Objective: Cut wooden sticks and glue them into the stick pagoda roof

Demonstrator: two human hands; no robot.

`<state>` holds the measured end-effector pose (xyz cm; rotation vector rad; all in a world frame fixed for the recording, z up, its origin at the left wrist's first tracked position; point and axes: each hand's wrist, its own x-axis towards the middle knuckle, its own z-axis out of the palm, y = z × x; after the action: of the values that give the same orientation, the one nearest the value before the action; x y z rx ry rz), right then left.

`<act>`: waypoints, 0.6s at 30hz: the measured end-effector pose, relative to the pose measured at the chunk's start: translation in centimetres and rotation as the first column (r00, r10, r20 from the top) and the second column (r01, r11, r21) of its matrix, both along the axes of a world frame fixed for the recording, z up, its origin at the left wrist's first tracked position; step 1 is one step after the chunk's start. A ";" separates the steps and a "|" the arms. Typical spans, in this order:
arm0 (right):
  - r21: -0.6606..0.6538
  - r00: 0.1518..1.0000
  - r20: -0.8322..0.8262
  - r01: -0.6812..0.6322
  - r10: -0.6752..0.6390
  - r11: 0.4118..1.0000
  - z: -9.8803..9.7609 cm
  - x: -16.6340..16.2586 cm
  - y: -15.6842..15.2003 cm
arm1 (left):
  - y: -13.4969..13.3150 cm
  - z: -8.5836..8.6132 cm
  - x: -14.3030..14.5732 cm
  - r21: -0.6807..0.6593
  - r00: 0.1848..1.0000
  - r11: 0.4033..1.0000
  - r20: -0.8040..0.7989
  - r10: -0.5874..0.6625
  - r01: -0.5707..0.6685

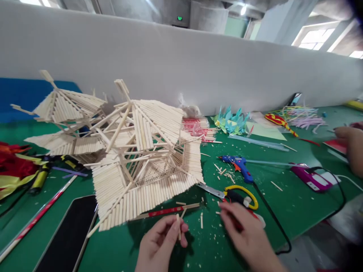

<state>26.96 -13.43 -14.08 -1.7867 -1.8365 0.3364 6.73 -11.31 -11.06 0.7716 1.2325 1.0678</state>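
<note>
My left hand (160, 240) pinches a short wooden stick (178, 226) between thumb and fingers, just in front of the stick-built pavilion model (153, 192). Over the table at the right, my right hand (248, 232) has its thumb and fingers apart, with nothing visible between them. Beyond it lie scissors (212, 190) with a yellow and black handle; a red item under the palm is partly hidden. Between model and hands rest uncut sticks in a red paper band (172, 209). Cut stick bits (202, 220) are scattered nearby.
A blue glue gun (239, 166) lies behind the scissors, its black cord running to the purple power strip (313, 177). A phone (68, 234) lies front left. Another roofed stick model (68, 109) stands behind. Another person's hand (350, 145) is at far right.
</note>
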 end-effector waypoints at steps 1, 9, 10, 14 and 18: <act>-0.018 0.998 0.042 0.056 -0.055 0.998 -0.2 1.7 0.1 | -0.1 0.1 0.0 -0.044 0.999 0.999 0.048 0.012 -0.010; -0.215 0.980 0.195 0.093 -0.050 0.972 -1.6 7.3 2.0 | -1.1 -0.8 -1.0 -0.150 0.991 0.985 0.088 0.103 -0.089; -0.229 0.978 0.202 0.093 -0.047 0.969 -1.6 7.4 2.2 | -1.2 -0.9 -1.2 -0.142 0.991 0.985 0.070 0.113 -0.102; -0.228 0.978 0.199 0.101 -0.055 0.968 -0.3 7.0 3.0 | -1.4 -0.7 -1.0 -0.094 0.995 0.992 0.034 0.093 -0.089; -0.163 0.995 0.086 0.065 -0.051 0.984 1.8 4.0 3.7 | -1.6 -0.5 -0.5 -0.093 0.996 0.993 0.039 0.076 -0.072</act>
<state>30.91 -9.76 -12.27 -1.9894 -1.8542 0.4106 6.26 -12.87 -11.57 0.6347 1.2732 1.0745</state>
